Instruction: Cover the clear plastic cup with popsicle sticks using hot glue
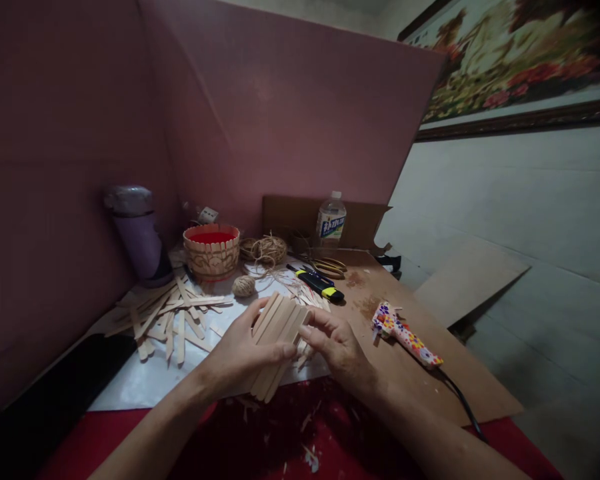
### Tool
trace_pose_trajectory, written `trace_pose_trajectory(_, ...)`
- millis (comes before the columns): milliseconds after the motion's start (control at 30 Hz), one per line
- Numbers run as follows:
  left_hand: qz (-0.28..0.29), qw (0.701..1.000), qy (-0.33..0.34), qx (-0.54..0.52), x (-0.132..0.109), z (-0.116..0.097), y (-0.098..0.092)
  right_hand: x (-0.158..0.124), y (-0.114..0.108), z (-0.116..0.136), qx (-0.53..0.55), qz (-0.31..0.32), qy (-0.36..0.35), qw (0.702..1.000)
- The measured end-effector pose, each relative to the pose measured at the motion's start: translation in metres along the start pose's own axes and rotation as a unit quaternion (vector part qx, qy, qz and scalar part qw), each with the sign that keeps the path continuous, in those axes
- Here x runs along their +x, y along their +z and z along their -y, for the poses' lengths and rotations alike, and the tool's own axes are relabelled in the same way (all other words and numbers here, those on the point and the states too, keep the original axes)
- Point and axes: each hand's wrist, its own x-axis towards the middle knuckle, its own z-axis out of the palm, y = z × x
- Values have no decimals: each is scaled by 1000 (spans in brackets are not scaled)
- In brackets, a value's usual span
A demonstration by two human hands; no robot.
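Note:
My left hand (pixel 243 350) is closed around a panel of wooden craft sticks (pixel 277 343) joined side by side, held tilted above the white sheet (pixel 145 380). My right hand (pixel 337 347) pinches the panel's upper right edge with thumb and fingers. A loose heap of wooden sticks (pixel 173 317) lies to the left of my hands. A patterned glue gun (pixel 405 333) rests on the cardboard (pixel 430 373) to the right, its black cord trailing toward me.
At the back stand a stick-covered pot with a red inside (pixel 211 250), a purple flask (pixel 137 233), twine balls (pixel 243 285), a plastic bottle (pixel 331 220), scissors (pixel 330 267) and a yellow-black cutter (pixel 323 285). Pink walls enclose the left and back. Red cloth (pixel 330 433) covers the near edge.

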Motion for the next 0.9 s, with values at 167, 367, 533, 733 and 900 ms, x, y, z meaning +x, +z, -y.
trace_pose_trajectory(167, -1, 1000, -22, -17, 0, -2, 1, 0, 0, -2, 11, 7, 21, 1000)
trace_pose_trajectory(367, -12, 999, -30, -10, 0, -4, 3, 1, 1, -2, -7, 1, 4, 1000)
trace_pose_trajectory(533, -79, 997, -23, 6, 2, -3, 0, 5, 0, -3, -65, -52, -61, 995)
trace_pose_trajectory(733, -210, 973, 11, -96, 10, 3, -13, 9, -2, -13, -73, -141, -22, 987)
trace_pose_trajectory(900, -192, 976, 55, -86, 11, 9, -14, 10, -4, -13, -102, -167, -38, 980)
